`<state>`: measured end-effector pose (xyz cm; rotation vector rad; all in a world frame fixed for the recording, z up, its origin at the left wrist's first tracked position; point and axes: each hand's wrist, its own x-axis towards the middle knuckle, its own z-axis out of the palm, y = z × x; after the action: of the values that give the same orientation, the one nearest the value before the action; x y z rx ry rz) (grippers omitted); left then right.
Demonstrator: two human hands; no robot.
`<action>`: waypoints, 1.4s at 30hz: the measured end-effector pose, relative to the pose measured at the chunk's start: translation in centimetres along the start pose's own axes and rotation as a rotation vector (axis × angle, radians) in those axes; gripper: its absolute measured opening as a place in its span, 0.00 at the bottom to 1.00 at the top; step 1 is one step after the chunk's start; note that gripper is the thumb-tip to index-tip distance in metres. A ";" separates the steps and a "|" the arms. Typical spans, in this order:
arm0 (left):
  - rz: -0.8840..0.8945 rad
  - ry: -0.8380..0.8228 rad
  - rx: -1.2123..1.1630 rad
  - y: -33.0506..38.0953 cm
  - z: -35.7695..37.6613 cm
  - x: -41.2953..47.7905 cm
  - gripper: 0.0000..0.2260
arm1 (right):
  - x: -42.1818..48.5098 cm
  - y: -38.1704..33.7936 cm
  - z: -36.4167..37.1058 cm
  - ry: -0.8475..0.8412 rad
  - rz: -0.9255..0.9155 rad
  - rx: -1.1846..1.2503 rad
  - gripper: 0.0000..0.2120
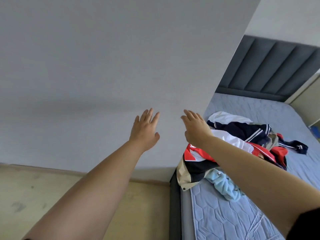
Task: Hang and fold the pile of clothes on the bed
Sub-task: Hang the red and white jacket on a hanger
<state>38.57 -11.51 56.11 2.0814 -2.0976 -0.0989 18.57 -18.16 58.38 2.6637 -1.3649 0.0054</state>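
Writing: a small pale mark on the trailing sleeve end of the navy striped garment [242, 131] is too small to read, and the white shapes on the red garment [194, 153] cannot be made out as letters
Left hand [144, 130]: fingers straight and slightly spread, back of the hand toward the camera, holding nothing, stretched out before the grey wall [103, 58]; whether it touches the wall cannot be told
Right hand [195, 129]: flat, fingers extended, empty, held at the wall's outer corner
Pile of clothes [256, 148]: heaped on the bed [174, 205] near its left edge, close to the wall's corner
Edges: a beige-and-black jacket [194, 170] hangs over the mattress side onto the dark bed frame; a light blue garment [223, 186] lies nearest the camera; a navy sleeve trails off to the right
Open room: bare blue quilted mattress [225, 219] shows between the pile and the grey padded headboard [270, 66], to the pile's right, and toward the camera; beige floor [34, 196] runs along the wall's foot, left of the bed
Hidden: the right forearm crosses the pile and covers part of it; the wall hides the bed's far left corner
Cut off: a blue thing [316, 131] at the right border cannot be identified; a dark sleeve [306, 224] fills the lower right corner
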 end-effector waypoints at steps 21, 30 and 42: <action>0.107 -0.362 -0.228 9.8 51.4 -4.3 0.33 | -17.4 8.0 53.2 -0.784 0.502 0.110 0.50; -0.009 -0.151 -0.314 16.9 60.8 -5.3 0.31 | -20.8 12.5 61.1 -0.617 0.384 0.290 0.61; -0.317 -0.227 -0.231 25.8 62.6 -7.7 0.28 | -22.0 15.9 60.7 -0.404 0.273 0.705 0.41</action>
<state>2.07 -8.61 -1.42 2.3246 -1.7440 -0.6163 -11.11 -17.67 -1.17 3.1089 -2.1926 -0.0284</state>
